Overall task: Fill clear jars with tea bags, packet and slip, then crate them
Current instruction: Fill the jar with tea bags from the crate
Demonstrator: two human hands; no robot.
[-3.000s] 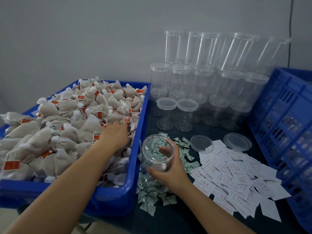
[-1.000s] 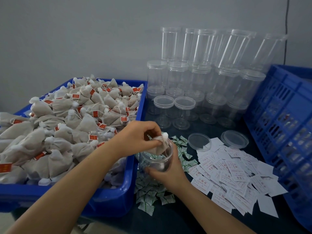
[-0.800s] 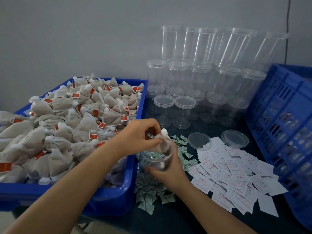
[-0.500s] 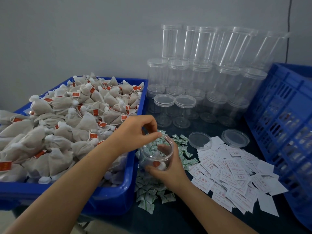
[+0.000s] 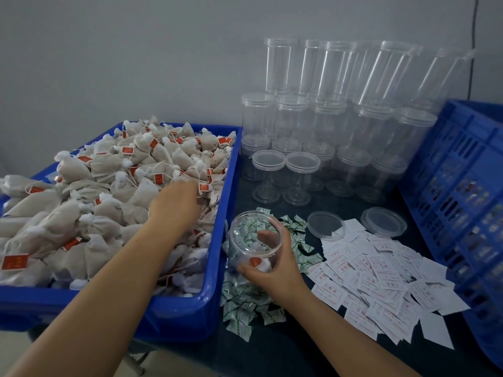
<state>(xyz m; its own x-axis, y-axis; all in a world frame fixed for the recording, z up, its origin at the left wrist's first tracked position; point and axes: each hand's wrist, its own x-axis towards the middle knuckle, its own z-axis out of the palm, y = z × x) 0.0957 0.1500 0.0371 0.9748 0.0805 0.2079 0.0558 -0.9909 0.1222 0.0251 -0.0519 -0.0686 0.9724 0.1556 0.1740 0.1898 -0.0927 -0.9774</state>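
The right hand [image 5: 275, 270] is gripping an open clear jar [image 5: 254, 240] from the side, with the fingers curled round its wall and showing through the plastic, and it is holding the jar a little tilted over the pile of small green-and-white packets [image 5: 246, 300] on the dark table [image 5: 299, 349]. At the bottom of the jar one tea bag [image 5: 261, 263] with a red tag is lying. The left hand [image 5: 174, 205] is reaching into the blue tray [image 5: 215, 295], which is standing just left of the jar, and it is lying palm down on the heap of tea bags [image 5: 95, 202]; the fingertips are going in among the bags, so I cannot tell if they are pinching one or only touching. To the right of the jar two loose clear lids [image 5: 325, 225] are lying on the table, at the far edge of a wide spread of white paper slips [image 5: 381, 281] with red print. Behind the packets many empty jars with lids [image 5: 299, 164] are standing in stacked rows against the grey wall [image 5: 136, 63], and the top ones are leaning to the right. At the right edge a blue slatted crate [image 5: 462, 213] is standing beside the slips, and something seems to be lying inside it, but it is too blurred to name.
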